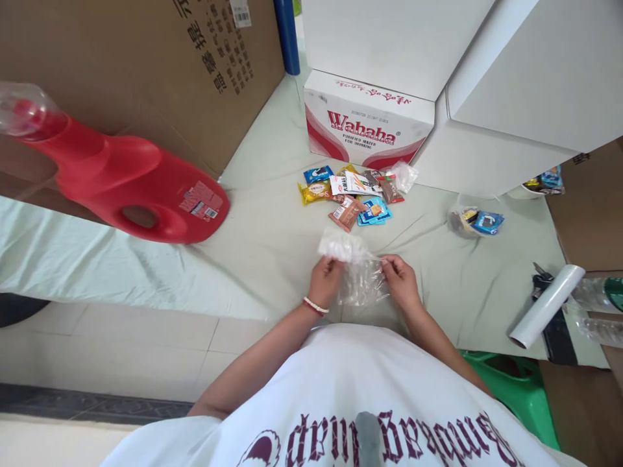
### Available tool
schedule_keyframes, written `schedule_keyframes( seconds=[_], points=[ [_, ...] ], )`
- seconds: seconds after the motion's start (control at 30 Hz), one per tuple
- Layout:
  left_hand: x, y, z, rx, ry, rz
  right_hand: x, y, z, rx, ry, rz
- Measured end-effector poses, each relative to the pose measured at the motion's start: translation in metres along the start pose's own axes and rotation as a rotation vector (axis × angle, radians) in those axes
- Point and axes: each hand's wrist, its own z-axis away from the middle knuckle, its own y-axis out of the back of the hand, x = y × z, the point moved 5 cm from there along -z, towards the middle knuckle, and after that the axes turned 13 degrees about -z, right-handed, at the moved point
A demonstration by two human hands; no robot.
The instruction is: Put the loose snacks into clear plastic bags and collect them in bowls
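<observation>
My left hand point(326, 281) and my right hand point(401, 281) pinch a clear plastic bag point(363, 282) at its two sides, close to the table's front edge. Whitish bunched plastic point(343, 245) lies at the bag's far left, against my left fingertips; I cannot tell whether it belongs to the same bag. Beyond my hands is a pile of small wrapped snacks. Among them are a brown packet point(346, 214), blue packets point(374, 211), a white packet point(363, 183) and a yellow packet point(314, 192). Crumpled clear plastic point(403, 176) rests at the pile's right end.
A Wahaha water carton point(367, 123) stands behind the snacks, beside white boxes point(516, 71). Left are a big red bottle point(146, 181) and a brown carton point(146, 65). Right are a clear tub point(460, 220) with packets, a white roll point(548, 306) and plastic bottles point(591, 295).
</observation>
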Motion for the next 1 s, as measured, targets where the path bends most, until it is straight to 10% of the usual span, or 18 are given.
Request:
schedule_keyframes(
  seconds=[0.2, 0.5, 0.8, 1.0],
  points=[
    [-0.024, 0.031, 0.01, 0.097, 0.367, 0.412, 0.015, 0.041, 0.013, 0.07, -0.11, 0.03],
    [-0.013, 0.016, 0.023, -0.106, 0.309, 0.286, -0.034, -0.009, 0.007, -0.359, 0.549, 0.581],
    [-0.011, 0.047, 0.024, -0.216, 0.245, 0.312, -0.013, 0.015, -0.019, -0.114, -0.122, -0.094],
    [-0.033, 0.075, 0.021, -0.016, 0.268, 0.108, 0.0, 0.034, -0.019, 0.113, -0.11, -0.135]
  ],
)
